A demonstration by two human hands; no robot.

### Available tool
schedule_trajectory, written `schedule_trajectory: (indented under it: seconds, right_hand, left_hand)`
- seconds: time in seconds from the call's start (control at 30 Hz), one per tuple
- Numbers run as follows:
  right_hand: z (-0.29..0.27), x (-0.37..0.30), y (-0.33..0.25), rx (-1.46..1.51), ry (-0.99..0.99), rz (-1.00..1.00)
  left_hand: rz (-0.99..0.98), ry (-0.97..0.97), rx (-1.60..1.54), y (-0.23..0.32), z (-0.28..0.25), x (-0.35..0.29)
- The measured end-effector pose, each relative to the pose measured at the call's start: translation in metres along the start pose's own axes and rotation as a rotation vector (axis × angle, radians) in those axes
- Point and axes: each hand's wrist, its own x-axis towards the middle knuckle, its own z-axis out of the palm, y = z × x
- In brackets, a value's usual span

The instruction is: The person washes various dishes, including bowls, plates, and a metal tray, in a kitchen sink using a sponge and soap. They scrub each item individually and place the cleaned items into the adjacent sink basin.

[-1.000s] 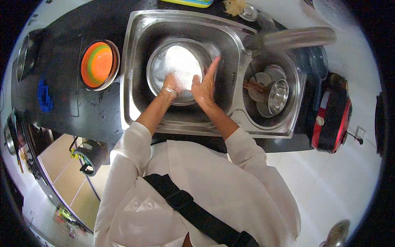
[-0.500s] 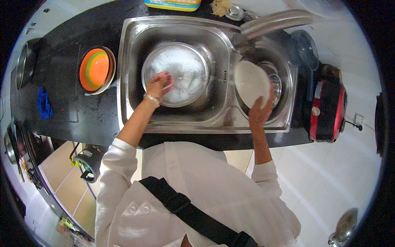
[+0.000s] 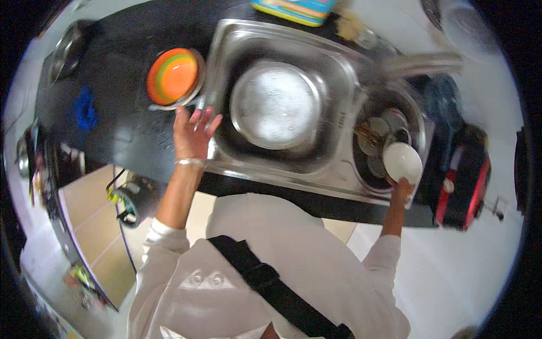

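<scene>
My left hand [image 3: 193, 135] is empty with its fingers spread, over the left rim of the sink [image 3: 344, 164]. Just beyond its fingertips stands a stack of bowls, the top one orange with a green ring [image 3: 172, 76]. At the sink's right compartment, my right hand [image 3: 402, 188] grips the near edge of a white bowl [image 3: 402, 160]. Metal dishes [image 3: 377, 141] and thin brown sticks lie in that compartment, partly hidden by the bowl. In the large compartment sits a round metal basin [image 3: 276, 105] with foamy water.
A faucet [image 3: 423, 65] reaches over the right compartment. To its right stands a red and black appliance [image 3: 464, 183]. A blue cloth [image 3: 86, 108] lies on the dark counter [image 3: 121, 121]. At the back are a yellow and blue package [image 3: 296, 10] and a tan scrubber [image 3: 349, 25].
My left hand has moved left from over the basin to beside the bowl stack. My right hand has brought the white bowl lower and nearer. The whole view has shifted and tilted.
</scene>
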Motion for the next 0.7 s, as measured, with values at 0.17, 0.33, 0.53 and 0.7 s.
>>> schedule_trajectory:
  seconds: [0.17,0.33,0.53,0.7]
  right_hand:
    - [-0.03,0.038,0.042,-0.205,0.233,0.046]
    - [0.006,0.03,0.031,-0.237,0.106,-0.04]
    - [0.041,0.021,0.009,-0.85,0.229,-0.199]
    - [0.023,0.028,0.01,-1.475,0.36,-0.26]
  left_hand:
    - [0.164,0.362,0.104,0.022,0.007,0.025]
    - [0.135,0.299,0.289,0.039,-0.019,0.061]
    - [-0.083,0.219,0.527,0.072,-0.054,0.084]
    - [-0.003,0.157,0.838,0.092,-0.027,0.074]
